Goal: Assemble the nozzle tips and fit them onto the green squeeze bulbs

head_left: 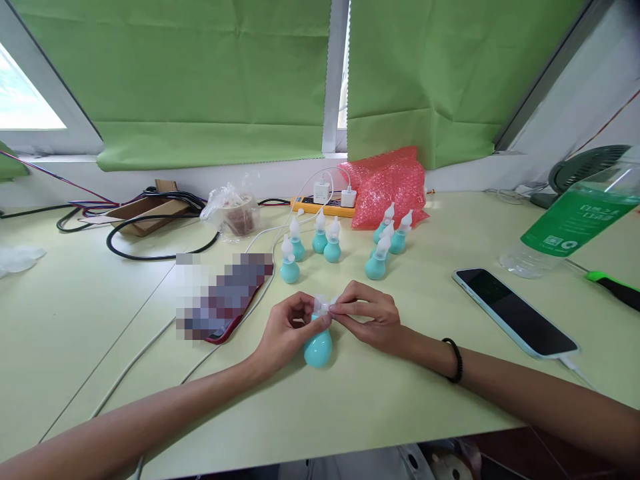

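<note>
We take this for an indoor work spot beside a window [27, 93], in an office or a home; we cannot tell which. We see a smooth, pale yellow-green tabletop [380, 403], green fabric blinds [200, 73], an orange plastic power strip [307, 206] with white block chargers [321, 193], a black-screened phone in a pale blue case [515, 312], and a dark round fan [583, 170].

blk-scr ph [517, 312] R | grn-lbl btl [575, 220] R | red bubble bag [393, 190] by yel pwr strip [325, 209]
</note>
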`<action>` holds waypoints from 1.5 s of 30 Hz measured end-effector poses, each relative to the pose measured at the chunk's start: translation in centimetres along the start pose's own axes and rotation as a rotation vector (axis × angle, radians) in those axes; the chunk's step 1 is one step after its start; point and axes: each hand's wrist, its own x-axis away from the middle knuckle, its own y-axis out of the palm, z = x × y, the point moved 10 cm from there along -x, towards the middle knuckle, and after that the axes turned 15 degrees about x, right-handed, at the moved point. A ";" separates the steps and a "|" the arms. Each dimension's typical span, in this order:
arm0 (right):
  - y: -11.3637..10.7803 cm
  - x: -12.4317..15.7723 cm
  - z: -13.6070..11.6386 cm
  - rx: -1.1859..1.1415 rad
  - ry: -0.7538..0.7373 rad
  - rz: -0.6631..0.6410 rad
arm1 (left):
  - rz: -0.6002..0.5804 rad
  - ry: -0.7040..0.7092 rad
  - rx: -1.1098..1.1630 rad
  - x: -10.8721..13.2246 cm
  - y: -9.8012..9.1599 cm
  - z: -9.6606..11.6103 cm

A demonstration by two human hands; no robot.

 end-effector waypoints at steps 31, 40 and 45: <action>-0.3 0.2 -1.4 0.023 -0.137 0.049 | -0.024 0.003 0.021 0.2 0.0 0.0; -0.5 -0.2 -1.4 0.002 -0.094 0.041 | 0.007 0.003 -0.006 0.1 0.0 0.0; -0.3 -0.5 -0.7 -0.024 -0.022 -0.002 | 0.029 0.006 -0.021 0.2 -0.3 0.1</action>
